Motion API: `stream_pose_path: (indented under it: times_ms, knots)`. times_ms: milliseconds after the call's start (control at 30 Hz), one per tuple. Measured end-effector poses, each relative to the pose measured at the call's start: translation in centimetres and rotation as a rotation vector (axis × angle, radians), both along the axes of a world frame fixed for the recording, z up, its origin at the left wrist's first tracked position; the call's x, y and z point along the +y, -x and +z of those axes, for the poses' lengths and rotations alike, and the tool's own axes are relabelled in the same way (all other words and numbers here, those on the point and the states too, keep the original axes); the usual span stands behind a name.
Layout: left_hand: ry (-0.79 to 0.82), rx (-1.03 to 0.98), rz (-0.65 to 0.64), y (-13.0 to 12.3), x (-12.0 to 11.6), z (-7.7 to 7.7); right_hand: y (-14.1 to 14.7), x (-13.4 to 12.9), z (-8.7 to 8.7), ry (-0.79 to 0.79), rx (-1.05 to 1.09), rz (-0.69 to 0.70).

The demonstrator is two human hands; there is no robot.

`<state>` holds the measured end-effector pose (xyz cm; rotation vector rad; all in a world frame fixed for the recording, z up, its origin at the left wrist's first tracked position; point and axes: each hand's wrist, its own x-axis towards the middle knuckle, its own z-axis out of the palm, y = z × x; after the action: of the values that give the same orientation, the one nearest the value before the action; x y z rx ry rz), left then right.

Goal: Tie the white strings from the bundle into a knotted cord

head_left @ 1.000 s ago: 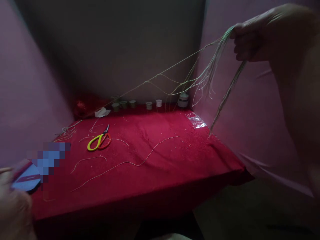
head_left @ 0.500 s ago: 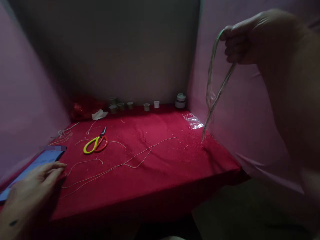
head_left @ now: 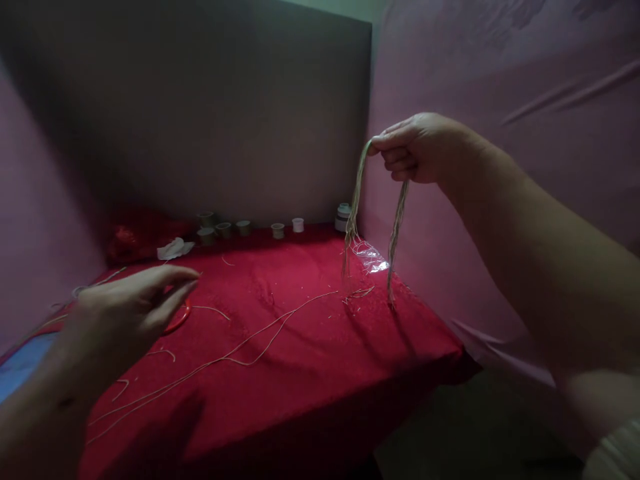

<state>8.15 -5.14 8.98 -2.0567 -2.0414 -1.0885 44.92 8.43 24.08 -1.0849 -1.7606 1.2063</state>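
Observation:
My right hand [head_left: 407, 148] is closed in the air over the table's right side. From it hangs a bundle of greenish-beige threads [head_left: 357, 200], folded over so that two frayed tails fall apart from each other. The lower ends hang close to the red cloth. My left hand [head_left: 135, 300] is raised over the left side, thumb and forefinger nearly meeting at the tips; anything tiny between them cannot be made out. Behind it, the scissors show only part of a red handle [head_left: 181, 319]. A blue-screened phone [head_left: 25, 360] lies partly under my left forearm.
Long thin cords [head_left: 235, 347] cross the red cloth [head_left: 300, 400]. A small loose strand [head_left: 359, 293] and clear plastic [head_left: 373, 259] lie at right. Several small spools [head_left: 243, 229], a white jar [head_left: 343, 217], crumpled white paper [head_left: 175, 249] and a red bag [head_left: 133, 233] line the back.
My left hand has risen from beside the phone, now covering most of the scissors. My right hand appears lower and further left; the thread tails have separated. A small strand now lies beneath them.

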Motion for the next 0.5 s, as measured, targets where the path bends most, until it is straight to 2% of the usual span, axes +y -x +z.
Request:
stream_pose_path:
  times_ms: [33,100,167,267,400,500]
  knots:
    - [-0.04,0.074,-0.043,-1.4,0.4,0.7,0.3,-0.1,0.0,-0.001,-0.004,0.002]
    - [-0.025,0.091,-0.177,-4.0,1.4,2.1,0.8,-0.3,0.1,-0.017,-0.017,0.014]
    - [0.06,0.013,-0.325,-6.2,2.9,3.1,1.4,-0.6,0.3,-0.04,-0.035,0.032]
    - [0.086,-0.149,-0.485,-9.1,5.6,4.2,2.4,-1.2,0.4,-0.051,-0.057,0.08]
    - [0.106,-0.457,-0.646,-12.3,8.5,4.5,3.7,-1.9,0.1,-0.068,-0.061,0.131]
    - [0.13,-0.626,-0.793,-14.0,9.4,3.9,4.3,-2.1,-0.1,-0.094,-0.06,0.135]
